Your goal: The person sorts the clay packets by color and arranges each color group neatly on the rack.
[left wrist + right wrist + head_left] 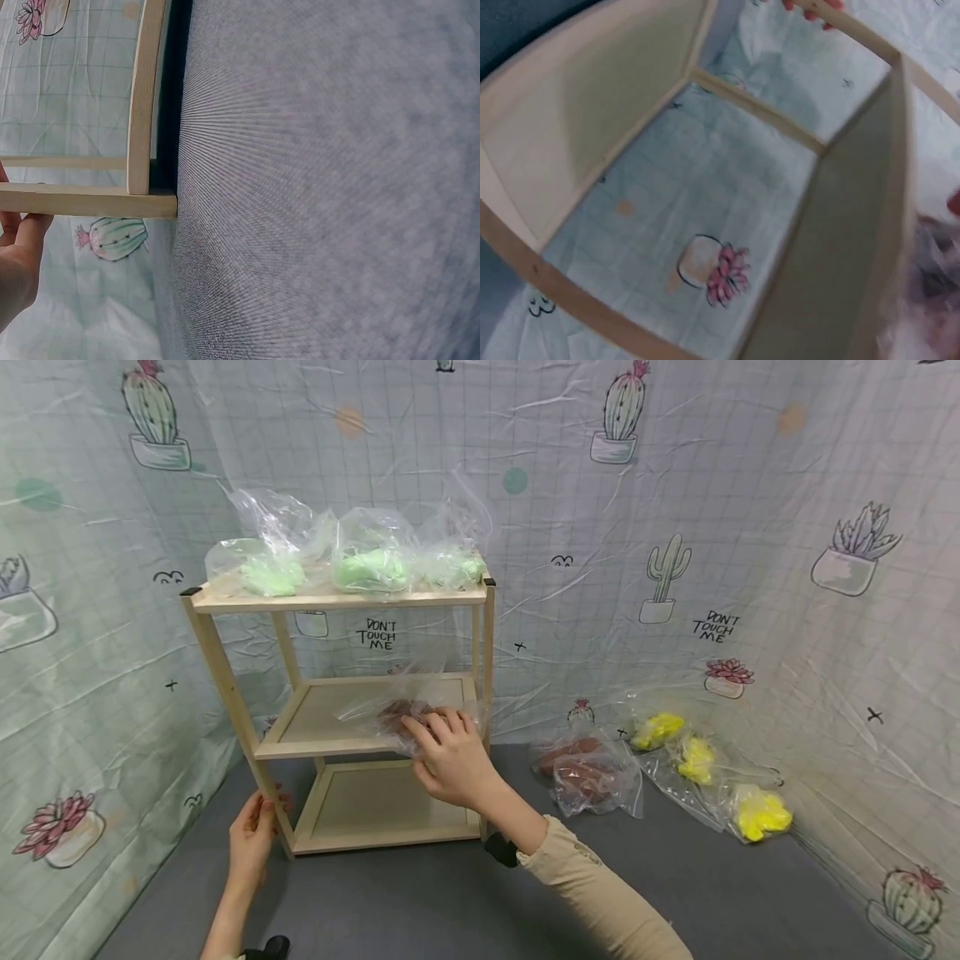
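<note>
A light wooden three-tier shelf rack (225,685) stands on the dark grey surface. My left hand (251,835) grips its front left post low down; the left wrist view shows the thumb and fingers of that hand (21,262) around the post (90,202). At the middle tier's front edge, toward the right, my right hand (459,762) holds a clear plastic bag (397,714) with a brownish-red lump inside. In the right wrist view this bag (930,292) is blurred at the right edge. Part of it is hidden behind my fingers.
Several clear bags of pale green lumps (371,568) sit on the top tier. Right of the rack lie bags with brownish-red lumps (588,777), and beyond them bags of yellow lumps (761,814). A cactus-print sheet (555,635) hangs around the back and sides.
</note>
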`<state>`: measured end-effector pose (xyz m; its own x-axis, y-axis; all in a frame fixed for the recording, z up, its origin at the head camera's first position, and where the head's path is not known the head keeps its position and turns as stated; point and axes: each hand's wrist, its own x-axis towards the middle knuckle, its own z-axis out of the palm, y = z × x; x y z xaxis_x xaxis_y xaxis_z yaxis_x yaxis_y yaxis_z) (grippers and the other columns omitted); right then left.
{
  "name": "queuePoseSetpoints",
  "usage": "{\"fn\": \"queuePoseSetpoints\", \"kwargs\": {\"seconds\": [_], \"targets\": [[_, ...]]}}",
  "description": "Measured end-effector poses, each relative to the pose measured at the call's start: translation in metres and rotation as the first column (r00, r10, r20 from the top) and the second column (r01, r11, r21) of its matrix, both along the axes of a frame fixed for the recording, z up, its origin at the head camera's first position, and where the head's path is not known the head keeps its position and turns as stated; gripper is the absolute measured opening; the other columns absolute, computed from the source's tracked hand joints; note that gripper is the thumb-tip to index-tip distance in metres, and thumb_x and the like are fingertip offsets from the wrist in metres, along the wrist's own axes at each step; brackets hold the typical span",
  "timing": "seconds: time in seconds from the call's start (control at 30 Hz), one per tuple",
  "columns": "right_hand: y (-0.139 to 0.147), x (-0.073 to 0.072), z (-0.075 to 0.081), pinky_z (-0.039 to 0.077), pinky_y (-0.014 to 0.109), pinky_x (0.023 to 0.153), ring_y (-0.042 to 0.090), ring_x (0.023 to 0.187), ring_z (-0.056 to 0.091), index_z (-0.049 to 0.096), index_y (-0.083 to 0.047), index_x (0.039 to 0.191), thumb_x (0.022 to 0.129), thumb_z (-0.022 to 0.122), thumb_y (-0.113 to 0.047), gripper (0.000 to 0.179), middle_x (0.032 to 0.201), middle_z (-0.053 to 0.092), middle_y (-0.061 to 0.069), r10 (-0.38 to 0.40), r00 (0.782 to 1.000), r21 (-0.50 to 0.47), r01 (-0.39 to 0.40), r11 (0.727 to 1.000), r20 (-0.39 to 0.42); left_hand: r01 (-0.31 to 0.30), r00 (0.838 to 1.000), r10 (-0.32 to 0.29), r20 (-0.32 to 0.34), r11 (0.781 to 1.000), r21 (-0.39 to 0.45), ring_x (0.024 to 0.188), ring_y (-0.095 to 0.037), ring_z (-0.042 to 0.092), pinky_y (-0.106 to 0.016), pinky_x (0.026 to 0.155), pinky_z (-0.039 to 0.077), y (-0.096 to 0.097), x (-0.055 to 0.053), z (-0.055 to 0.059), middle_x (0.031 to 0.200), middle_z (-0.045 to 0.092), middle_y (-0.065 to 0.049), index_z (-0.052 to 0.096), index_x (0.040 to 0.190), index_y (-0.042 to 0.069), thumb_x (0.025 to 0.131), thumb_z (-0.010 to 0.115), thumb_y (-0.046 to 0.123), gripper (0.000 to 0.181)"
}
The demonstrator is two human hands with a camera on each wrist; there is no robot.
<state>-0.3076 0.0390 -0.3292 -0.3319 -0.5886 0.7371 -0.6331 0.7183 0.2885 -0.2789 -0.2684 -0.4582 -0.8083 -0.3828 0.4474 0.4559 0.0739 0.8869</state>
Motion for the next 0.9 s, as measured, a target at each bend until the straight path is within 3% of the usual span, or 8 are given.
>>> {"fn": "queuePoseSetpoints", "kwargs": {"seconds": [0.13, 0.23, 0.37, 0.5, 0.7, 0.9], "targets": [[0.013, 0.006, 0.009, 0.034, 0.037, 0.094, 0.021, 0.114, 0.042, 0.038, -0.011, 0.127, 0.083, 0.049, -0.021, 0.047, 0.120, 0.049, 0.004, 0.068, 0.973, 0.073, -0.086, 0.994, 0.220, 0.008, 1.000, -0.007, -0.014, 1.000, 0.006, 0.078, 0.001, 0.062, -0.014, 0.061, 0.045, 0.000, 0.001, -0.001, 0.087, 0.066, 0.014, 0.048, 0.115, -0.009, 0.093, 0.040, 0.010, 0.030], [0.022, 0.007, 0.013, 0.033, 0.035, 0.098, 0.022, 0.118, 0.040, 0.038, -0.007, 0.126, 0.085, 0.046, -0.013, 0.042, 0.125, 0.046, 0.007, 0.105, 0.958, 0.123, -0.142, 0.982, 0.265, 0.019, 0.999, -0.018, -0.038, 1.000, 0.018, 0.077, 0.001, 0.062, -0.013, 0.060, 0.044, 0.000, 0.001, -0.001, 0.086, 0.066, 0.014, 0.052, 0.112, -0.005, 0.093, 0.041, 0.010, 0.027], [0.028, 0.005, 0.011, 0.038, 0.034, 0.095, 0.023, 0.116, 0.045, 0.041, -0.005, 0.128, 0.089, 0.045, -0.007, 0.039, 0.126, 0.046, 0.012, 0.139, 0.974, 0.156, -0.167, 0.973, 0.179, 0.028, 0.998, -0.027, -0.051, 0.999, 0.032, 0.077, 0.000, 0.062, -0.014, 0.061, 0.044, 0.001, 0.001, -0.001, 0.086, 0.066, 0.013, 0.055, 0.110, 0.002, 0.093, 0.041, 0.009, 0.023], [0.029, 0.001, 0.004, 0.045, 0.032, 0.079, 0.020, 0.102, 0.054, 0.043, -0.012, 0.129, 0.087, 0.052, -0.002, 0.044, 0.119, 0.048, 0.011, 0.157, 0.981, 0.100, -0.168, 0.981, 0.109, 0.013, 0.999, -0.012, -0.035, 0.999, 0.033, 0.076, 0.001, 0.062, -0.013, 0.061, 0.044, 0.002, 0.000, 0.000, 0.086, 0.066, 0.013, 0.055, 0.110, 0.002, 0.093, 0.041, 0.009, 0.024], [0.020, -0.006, -0.004, 0.040, 0.031, 0.078, 0.012, 0.089, 0.054, 0.046, -0.019, 0.127, 0.089, 0.052, -0.006, 0.041, 0.103, 0.054, -0.002, 0.094, 0.995, 0.106, -0.090, 0.990, -0.035, -0.053, 0.999, 0.053, -0.001, 0.998, 0.019, 0.073, 0.003, 0.062, -0.013, 0.058, 0.042, 0.003, 0.000, 0.001, 0.082, 0.066, 0.015, 0.055, 0.111, -0.003, 0.092, 0.042, 0.008, 0.026], [0.002, -0.003, -0.006, 0.040, 0.032, 0.074, 0.015, 0.096, 0.054, 0.051, -0.017, 0.119, 0.091, 0.048, -0.010, 0.029, 0.110, 0.052, 0.002, 0.044, 0.995, 0.077, -0.037, 0.996, -0.091, -0.048, 0.999, 0.048, 0.004, 0.998, 0.028, 0.072, 0.003, 0.061, -0.013, 0.058, 0.042, 0.004, 0.000, 0.001, 0.082, 0.066, 0.016, 0.055, 0.111, -0.002, 0.092, 0.042, 0.007, 0.025]]}}
